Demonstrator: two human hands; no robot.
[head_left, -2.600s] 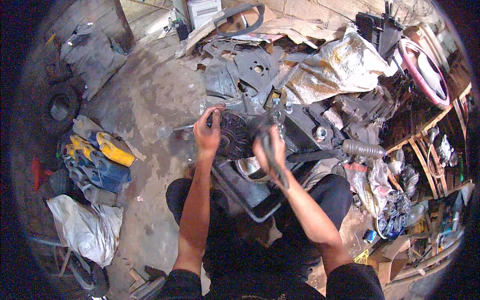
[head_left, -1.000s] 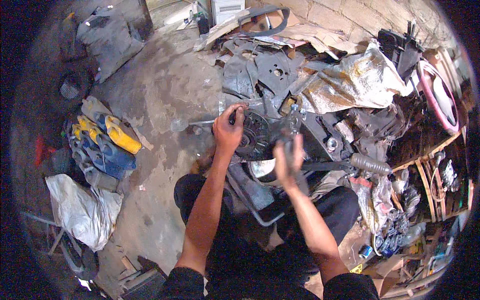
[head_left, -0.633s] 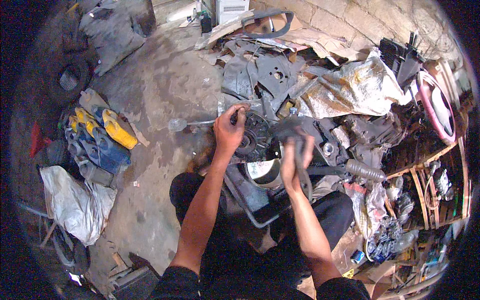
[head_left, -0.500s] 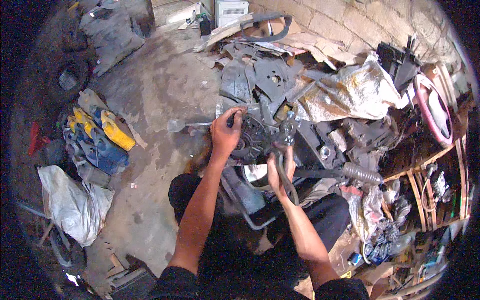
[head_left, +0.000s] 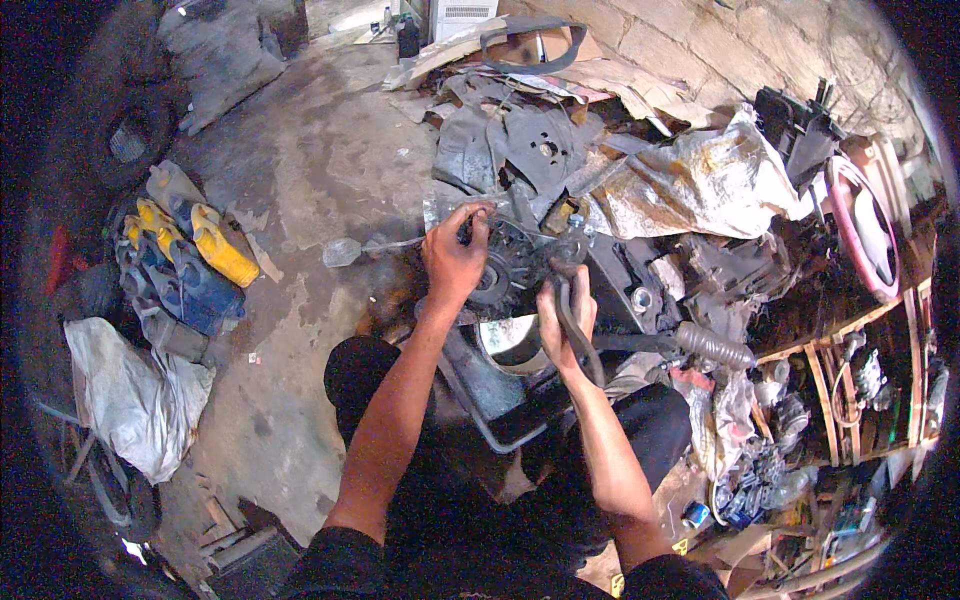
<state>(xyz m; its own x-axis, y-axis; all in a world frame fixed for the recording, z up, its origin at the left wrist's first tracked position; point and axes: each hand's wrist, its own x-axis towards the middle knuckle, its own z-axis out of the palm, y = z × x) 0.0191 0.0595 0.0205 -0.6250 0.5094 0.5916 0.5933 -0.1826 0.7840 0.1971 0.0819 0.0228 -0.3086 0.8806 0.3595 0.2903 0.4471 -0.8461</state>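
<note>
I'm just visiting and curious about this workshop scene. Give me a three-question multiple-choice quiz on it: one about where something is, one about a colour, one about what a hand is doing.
1. Where do the yellow and blue plastic jugs lie?
A. On the floor to the person's left
B. On the wooden shelf at the right
C. In the person's lap

2. What colour is the ring-shaped rim leaning at the far right?
A. Green
B. Pink
C. Black

3. What is the right hand doing?
A. Resting flat on the floor
B. Hanging free and open
C. Gripping a dark tool handle

Answers:
1. A, they lie on the concrete by the grey sack, left of the arms.
2. B, its edge shows pink against the wall.
3. C, its fingers close around the handle beside the round finned metal part, which the left hand grips.
</note>
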